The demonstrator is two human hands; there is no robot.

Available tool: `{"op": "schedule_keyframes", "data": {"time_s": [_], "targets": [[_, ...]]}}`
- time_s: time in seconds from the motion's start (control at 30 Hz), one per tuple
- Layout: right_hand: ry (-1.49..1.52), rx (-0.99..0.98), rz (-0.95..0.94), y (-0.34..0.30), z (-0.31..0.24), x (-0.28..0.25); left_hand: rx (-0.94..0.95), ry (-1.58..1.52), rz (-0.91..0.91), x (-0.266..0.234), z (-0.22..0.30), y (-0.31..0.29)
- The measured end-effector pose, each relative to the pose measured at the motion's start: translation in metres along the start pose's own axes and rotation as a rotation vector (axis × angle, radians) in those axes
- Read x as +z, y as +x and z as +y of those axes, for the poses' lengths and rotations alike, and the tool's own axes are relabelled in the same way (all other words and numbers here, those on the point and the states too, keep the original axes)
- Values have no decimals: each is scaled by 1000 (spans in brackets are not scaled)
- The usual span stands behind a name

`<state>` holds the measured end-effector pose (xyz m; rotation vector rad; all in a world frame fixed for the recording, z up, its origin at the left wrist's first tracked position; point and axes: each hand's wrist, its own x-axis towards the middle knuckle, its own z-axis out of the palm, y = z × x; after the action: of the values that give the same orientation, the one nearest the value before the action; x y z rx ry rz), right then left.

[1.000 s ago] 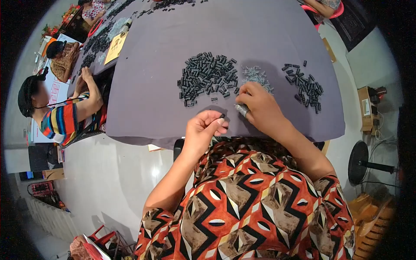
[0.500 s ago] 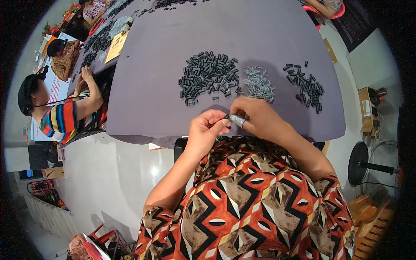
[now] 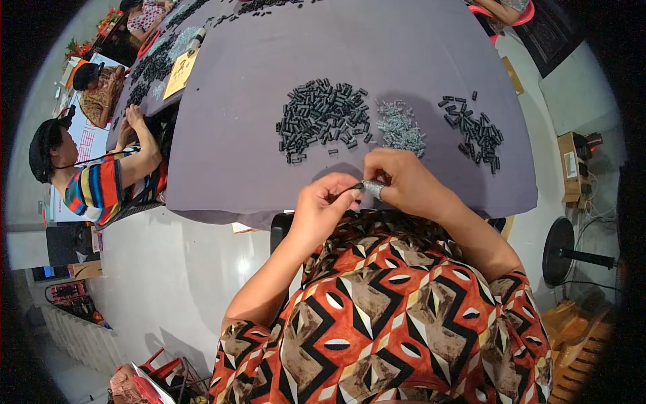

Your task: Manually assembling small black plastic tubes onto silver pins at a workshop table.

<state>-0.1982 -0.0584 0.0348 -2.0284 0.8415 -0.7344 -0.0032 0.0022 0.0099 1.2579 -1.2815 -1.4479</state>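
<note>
On the grey tablecloth (image 3: 232,135) I see a wide black heap (image 3: 323,116) and a silvery heap (image 3: 400,129) almost meeting, obstructing the middle. A lane separates the silvery heap from a smaller black heap (image 3: 482,136); broad bare cloth stretches left and beyond.

The counter (image 3: 235,121) wears a grey-purple cloth (image 3: 229,218) that droops past its near edge. Pale, glossy floor (image 3: 168,283) spreads around the counter, catching a bright glare to the near left of it. To the counter's right stand a light wall (image 3: 565,84), a cardboard box (image 3: 570,172) and a black, round-based stand (image 3: 556,253), with a slatted wooden seat (image 3: 572,350) nearer than these. Past the counter's far right corner are a dark panel (image 3: 544,30) and a red chair (image 3: 524,15).
</note>
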Motion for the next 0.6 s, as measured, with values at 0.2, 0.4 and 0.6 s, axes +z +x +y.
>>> {"op": "schedule_keyframes", "data": {"time_s": [0.2, 0.4, 0.6], "targets": [[32, 11, 31, -1, -4, 0, -2, -28, 29, 0, 3, -1], [88, 26, 28, -1, -3, 3, 66, 104, 98, 2, 3, -2], [197, 114, 3, -5, 0, 4, 93, 153, 126, 5, 6, -2]]}}
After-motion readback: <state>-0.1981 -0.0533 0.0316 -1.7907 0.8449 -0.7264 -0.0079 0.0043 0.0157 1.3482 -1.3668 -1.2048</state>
